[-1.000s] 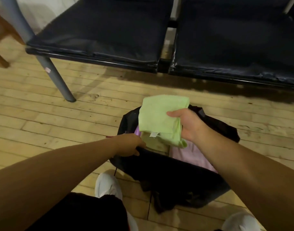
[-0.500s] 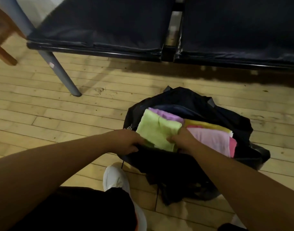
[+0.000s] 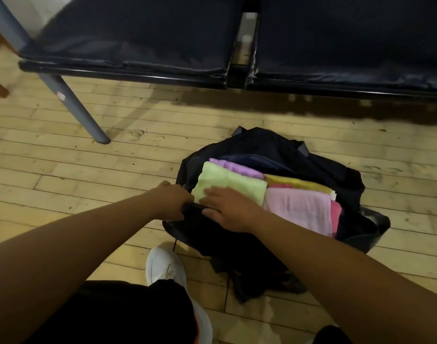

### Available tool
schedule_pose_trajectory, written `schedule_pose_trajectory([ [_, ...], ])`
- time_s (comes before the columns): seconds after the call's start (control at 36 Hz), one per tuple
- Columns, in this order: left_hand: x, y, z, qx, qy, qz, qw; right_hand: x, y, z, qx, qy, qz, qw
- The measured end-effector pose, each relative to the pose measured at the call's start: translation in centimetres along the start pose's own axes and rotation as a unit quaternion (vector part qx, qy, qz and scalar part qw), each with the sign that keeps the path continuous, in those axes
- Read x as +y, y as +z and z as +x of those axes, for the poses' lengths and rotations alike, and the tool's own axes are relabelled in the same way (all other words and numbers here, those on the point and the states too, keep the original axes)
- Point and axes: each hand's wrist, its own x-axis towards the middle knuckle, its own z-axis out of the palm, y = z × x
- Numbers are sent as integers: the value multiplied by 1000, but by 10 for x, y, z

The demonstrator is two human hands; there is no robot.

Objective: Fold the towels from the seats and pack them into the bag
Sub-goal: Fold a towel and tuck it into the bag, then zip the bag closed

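Pale wooden plank floor [image 3: 63,184] throughout, scuffed in places. Nearest the camera, dark shorts [image 3: 108,311] and a white shoe [image 3: 165,266] planted on the boards, just beside the near edge of the bag.

Next out, a black bag [image 3: 346,184] slumped open on the floor, mouth upward. Left hand [image 3: 171,201] closed as a grip around the bag's near-left rim, knuckles up, fingers curled over the dark fabric. Right hand [image 3: 228,207] laid flat, fingers spread and not curled, palm down on the near edge of the green towel [image 3: 234,181]; thumb resting at the bag's rim, close beside the left hand.

Inside the bag, folded towels packed side by side. Green towel at the left, lying flat on top. A purple towel [image 3: 237,167] showing as a strip just behind it. To the right, touching the green one, a light pink towel [image 3: 299,209] on top, with a darker pink towel [image 3: 335,214] peeking out at its right edge and a yellow towel [image 3: 299,183] showing behind it. Dark lining of the bag visible beyond the stack.

Farther off, a grey metal leg [image 3: 73,105] angled down to the floor at left. Farthest, two dark padded seats [image 3: 138,38] side by side, divided by a narrow gap, both bare of towels.
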Motion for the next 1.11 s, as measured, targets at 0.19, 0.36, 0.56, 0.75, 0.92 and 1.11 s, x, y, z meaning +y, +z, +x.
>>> schedule_pose_trajectory([
  [0.19,-23,-6,1,4,10,50,999,-10,10,5,-133,115,159,972],
  [0.36,-35,-13,12,-56,26,-84,995,-9,-11,24,-29,133,201,970],
  [0.56,-50,-5,27,-91,4,-146,985,10,-29,75,36,88,76,993],
  [0.75,-60,29,68,-60,-110,-269,955,23,-1,103,-92,65,-11,994],
  [0.92,-61,28,84,-49,-101,-216,970,32,1,106,-64,72,26,995],
  [1.11,-60,26,83,9,-130,-189,973,36,2,111,-46,101,59,992],
])
